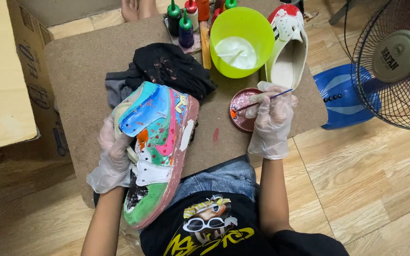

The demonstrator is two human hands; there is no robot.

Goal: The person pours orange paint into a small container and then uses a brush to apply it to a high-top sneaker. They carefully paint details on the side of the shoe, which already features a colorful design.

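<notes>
My gloved left hand [112,156] is wrapped around the painted high-top sneaker [157,147], propped on my lap. My right hand [271,121] pinches a thin brush [262,100], tip in the small red paint lid [242,111]. Best to load lightly and wipe the excess on the rim.

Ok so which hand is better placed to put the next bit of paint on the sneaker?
The right hand, most likely. It already holds the thin brush, its tip at the small round paint dish. The left hand is wrapped around the painted sneaker, propping it up, so it isn't free.
</notes>
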